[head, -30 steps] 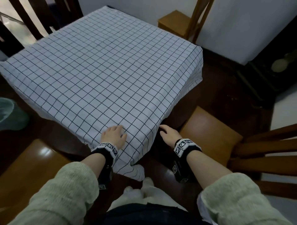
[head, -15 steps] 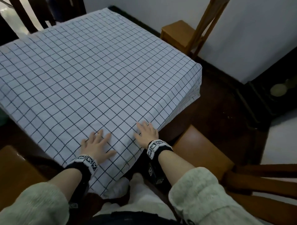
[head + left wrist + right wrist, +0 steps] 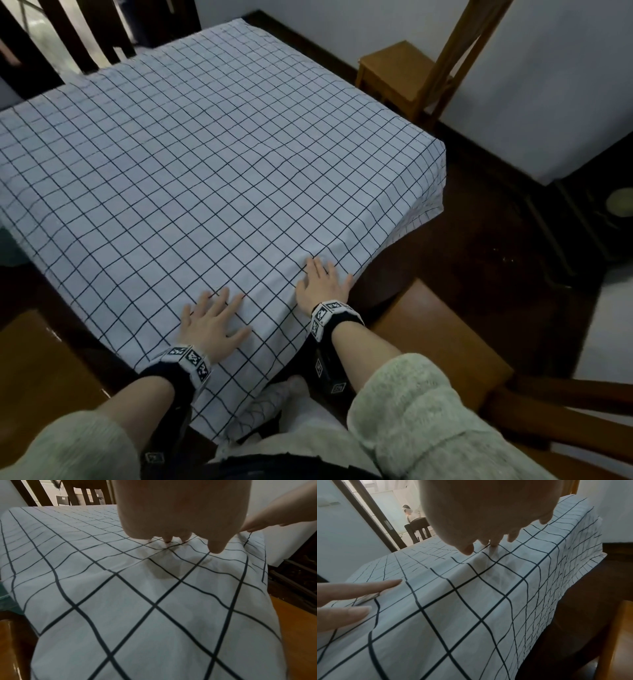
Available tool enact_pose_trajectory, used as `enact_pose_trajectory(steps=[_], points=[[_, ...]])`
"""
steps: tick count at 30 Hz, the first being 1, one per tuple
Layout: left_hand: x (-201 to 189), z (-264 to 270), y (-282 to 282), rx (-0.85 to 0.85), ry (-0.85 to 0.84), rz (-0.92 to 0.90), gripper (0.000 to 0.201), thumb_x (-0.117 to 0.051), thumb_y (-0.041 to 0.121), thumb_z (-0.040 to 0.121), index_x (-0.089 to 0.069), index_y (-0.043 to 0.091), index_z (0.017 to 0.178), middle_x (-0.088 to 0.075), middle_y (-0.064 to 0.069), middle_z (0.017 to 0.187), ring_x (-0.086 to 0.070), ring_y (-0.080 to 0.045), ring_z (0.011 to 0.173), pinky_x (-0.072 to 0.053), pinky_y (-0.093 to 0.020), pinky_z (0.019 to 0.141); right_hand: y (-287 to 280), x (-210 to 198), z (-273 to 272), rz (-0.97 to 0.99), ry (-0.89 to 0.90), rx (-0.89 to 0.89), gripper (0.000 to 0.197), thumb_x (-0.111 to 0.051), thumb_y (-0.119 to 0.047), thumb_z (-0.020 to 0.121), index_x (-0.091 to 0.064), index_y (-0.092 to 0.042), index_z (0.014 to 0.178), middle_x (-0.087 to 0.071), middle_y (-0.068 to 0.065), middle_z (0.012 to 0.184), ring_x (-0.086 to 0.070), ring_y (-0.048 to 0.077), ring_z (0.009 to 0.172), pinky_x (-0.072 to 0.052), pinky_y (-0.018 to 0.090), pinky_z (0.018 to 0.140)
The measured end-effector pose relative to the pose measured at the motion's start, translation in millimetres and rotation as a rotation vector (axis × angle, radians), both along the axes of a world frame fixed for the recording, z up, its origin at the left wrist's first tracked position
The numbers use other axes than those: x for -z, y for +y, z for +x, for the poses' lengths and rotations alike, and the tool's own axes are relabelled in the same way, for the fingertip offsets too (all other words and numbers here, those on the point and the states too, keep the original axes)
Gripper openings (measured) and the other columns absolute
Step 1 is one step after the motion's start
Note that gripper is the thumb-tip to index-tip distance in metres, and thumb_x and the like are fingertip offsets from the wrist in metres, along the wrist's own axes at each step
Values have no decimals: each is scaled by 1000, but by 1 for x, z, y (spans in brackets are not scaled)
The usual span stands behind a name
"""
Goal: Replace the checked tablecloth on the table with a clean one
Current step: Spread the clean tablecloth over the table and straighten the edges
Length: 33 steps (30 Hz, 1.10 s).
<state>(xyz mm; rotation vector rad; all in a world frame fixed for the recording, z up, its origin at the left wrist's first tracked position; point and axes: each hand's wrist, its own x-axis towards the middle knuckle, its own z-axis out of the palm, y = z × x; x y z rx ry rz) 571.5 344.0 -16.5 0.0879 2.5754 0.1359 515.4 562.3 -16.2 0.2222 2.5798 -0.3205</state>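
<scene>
Dim dining room, dark wood floor, white walls; square tabletop (image 3: 363, 291) almost fully hidden under the checked tablecloth (image 3: 212, 164), only a dark sliver of edge showing by the right wrist. Left hand (image 3: 214, 325) lies flat on the cloth near the closest corner, fingers spread and straight, gripping nothing. Right hand (image 3: 322, 284) also flat with fingers extended, just beside the left, at the right-side edge where the cloth breaks over and drops. Hands apart, both pressing, neither pinching fabric. Left wrist view: fingertips (image 3: 168, 539) dent the cloth, small ripples radiate out. Right wrist view: a soft ridge bunched ahead of the fingertips (image 3: 494, 541). Judgement: thin woven cloth, light, limp, no stiffness; it slides readily on the wood and wrinkles under light push, not fragile. Near corner hangs loose in front of the person's legs, hem drapes over every visible side. Best hold looks like the hanging hem or near corner, pinched through both layers of fold, one hand per side, then pull toward the body and gather; flat palms will only skid it. Wooden chairs (image 3: 404, 78) stand close around, so a dragged hem could snag on them. No clean cloth in view.
</scene>
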Motion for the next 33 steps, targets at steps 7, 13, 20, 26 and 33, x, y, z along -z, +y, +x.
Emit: enact_pose_trajectory(steps=[7,13,20,26,33], points=[[-1,-3,2,-40,7,118,65,-29,60,95,1,44,150,1,17,159,7,-14,148,7,-43,119,4,-5,-6,38,-7,23,57,-17,-36,100,-2,-28,154,0,-12,161,2,14,148,4,57,116],[-3,-4,7,-19,-16,167,61,-27,57,96,0,47,149,-3,21,158,5,-11,147,9,-41,118,14,-9,-14,48,-19,41,58,-18,-37,99,-1,-27,154,-1,-9,161,1,15,148,4,56,117],[1,-2,9,-36,50,153,58,-25,48,100,-1,38,152,7,14,160,7,-12,147,3,-37,119,20,-6,-10,-86,193,107,57,-32,-34,98,-16,-24,152,-11,-5,160,-5,15,148,-5,48,119],[2,1,-6,-115,32,101,55,-27,48,99,-8,43,150,3,15,160,3,-15,148,1,-41,119,-2,2,-7,-125,64,-24,55,-23,-42,98,-16,-32,152,-3,-10,161,7,15,148,6,47,118],[-7,-6,2,-73,22,113,52,-25,45,100,-9,43,150,0,17,160,4,-14,148,6,-41,118,7,0,-21,-91,-24,8,57,-21,-43,98,-9,-31,153,4,-14,160,10,15,148,6,50,118]])
